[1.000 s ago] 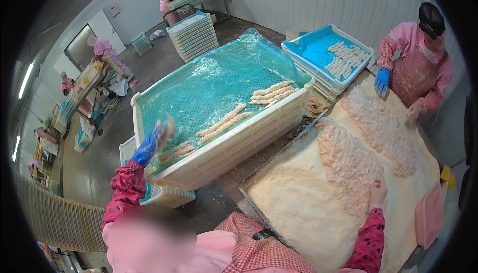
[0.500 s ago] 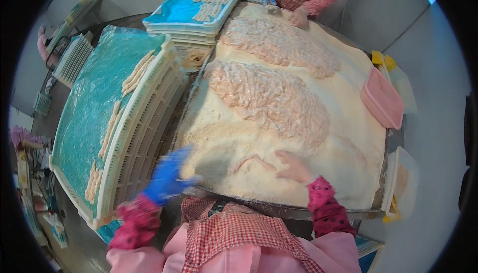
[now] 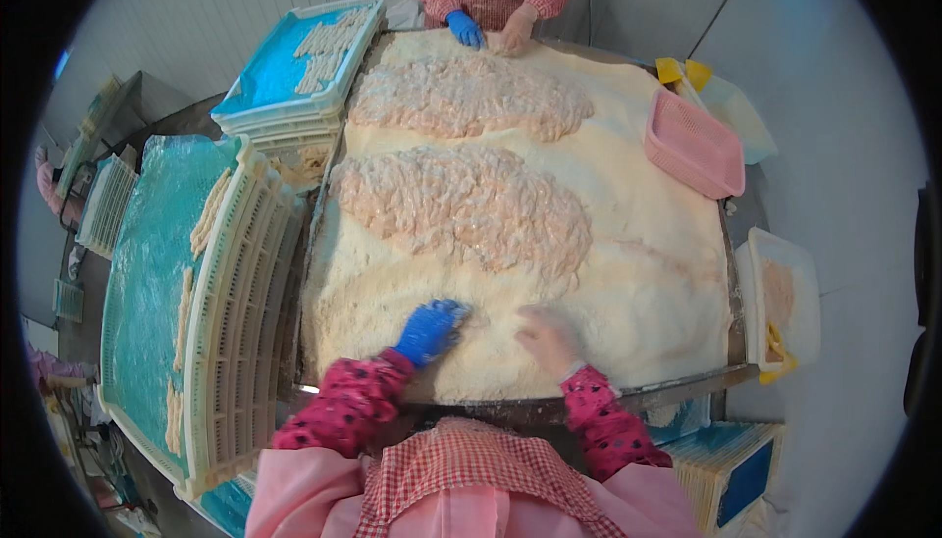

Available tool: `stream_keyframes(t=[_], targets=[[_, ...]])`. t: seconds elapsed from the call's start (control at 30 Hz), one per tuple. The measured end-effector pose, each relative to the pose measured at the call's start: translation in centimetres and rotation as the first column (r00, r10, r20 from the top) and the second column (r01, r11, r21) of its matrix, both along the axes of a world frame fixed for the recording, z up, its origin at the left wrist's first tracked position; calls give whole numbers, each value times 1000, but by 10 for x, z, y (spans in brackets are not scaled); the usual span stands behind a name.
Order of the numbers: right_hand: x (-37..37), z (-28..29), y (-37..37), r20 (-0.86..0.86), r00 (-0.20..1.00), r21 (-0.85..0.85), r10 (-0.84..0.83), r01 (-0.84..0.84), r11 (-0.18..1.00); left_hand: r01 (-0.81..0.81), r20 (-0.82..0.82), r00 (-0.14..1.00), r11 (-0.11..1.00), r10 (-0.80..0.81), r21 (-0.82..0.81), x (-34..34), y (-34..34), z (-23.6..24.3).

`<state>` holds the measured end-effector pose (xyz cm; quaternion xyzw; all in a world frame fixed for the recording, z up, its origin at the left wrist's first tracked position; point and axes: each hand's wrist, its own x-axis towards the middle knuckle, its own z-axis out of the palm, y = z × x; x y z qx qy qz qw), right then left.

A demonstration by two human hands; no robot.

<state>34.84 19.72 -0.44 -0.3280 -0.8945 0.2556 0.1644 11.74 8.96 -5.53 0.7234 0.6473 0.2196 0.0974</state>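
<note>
My left hand, in a blue glove dusted with white, rests low on the flour-like powder with its fingers curled down. What lies under those fingers is hidden. A short way to its right, my right hand in a thin clear glove lies on the powder, its fingers stretched toward the left hand and slightly apart. Just beyond both hands spreads a large heap of pale pink, wet raw meat strips. A second such heap lies farther off.
On the left stands a stack of white trays, the top one lined in blue-green film with coated strips. Another stack is behind it. A pink basket and a white tub sit right. A co-worker's hands work opposite.
My left hand has come from over the tray side onto the powder, near my right hand. The single pink strip seen there before is out of sight. The view has shifted.
</note>
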Motion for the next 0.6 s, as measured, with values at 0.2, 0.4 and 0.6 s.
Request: stream_keyframes(t=[0.2,0.4,0.6], targets=[[-48,1,0,-298,949,42,-107,125,991,32,789,-122,797,603,-604,34,11,13],[-97,8,-31,-405,905,45,128,-120,992,-258,766,-641,928,45,-270,72,20,73],[-153,15,-12,-534,821,-132,201,-317,939,-191,712,-650,850,265,-491,16,-29,-3]])
